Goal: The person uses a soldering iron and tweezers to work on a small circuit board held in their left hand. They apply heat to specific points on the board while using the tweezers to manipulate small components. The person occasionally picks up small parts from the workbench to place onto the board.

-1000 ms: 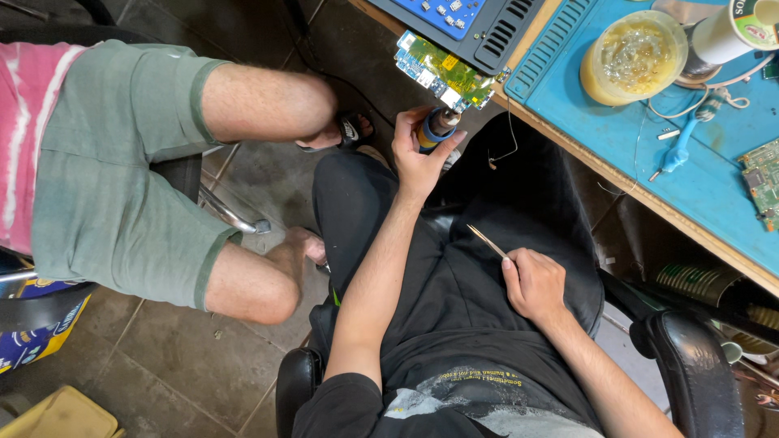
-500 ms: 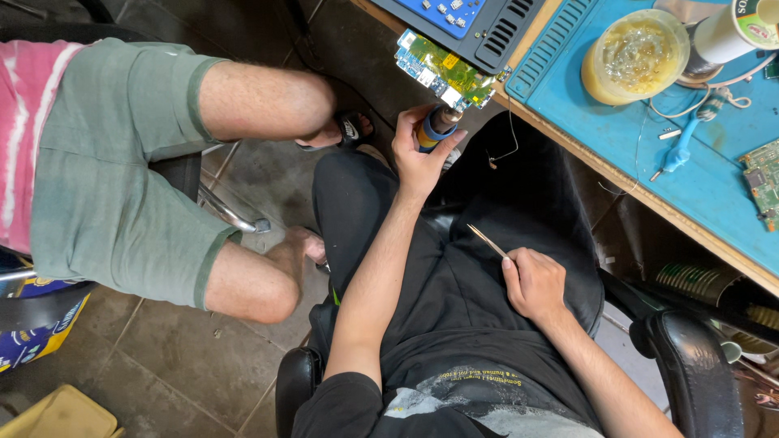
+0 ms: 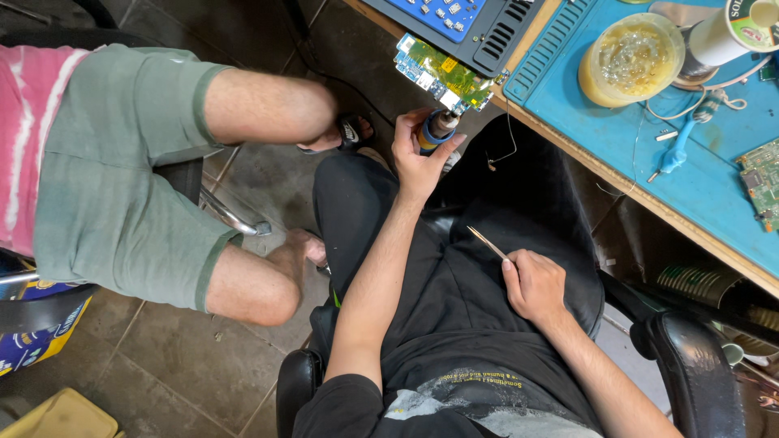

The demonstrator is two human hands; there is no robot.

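The left hand [image 3: 420,154] still grips the soldering iron [image 3: 436,130] just below the green circuit board [image 3: 442,75]; the right hand [image 3: 531,284] still pinches tweezers [image 3: 487,242] over the lap, nothing visibly moved.

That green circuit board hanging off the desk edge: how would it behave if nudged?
The circuit board looks thin and stiff, probably light. It overhangs the desk edge, so a nudge could tip it off. The left hand holds a tool right under it; exposed parts look fragile.
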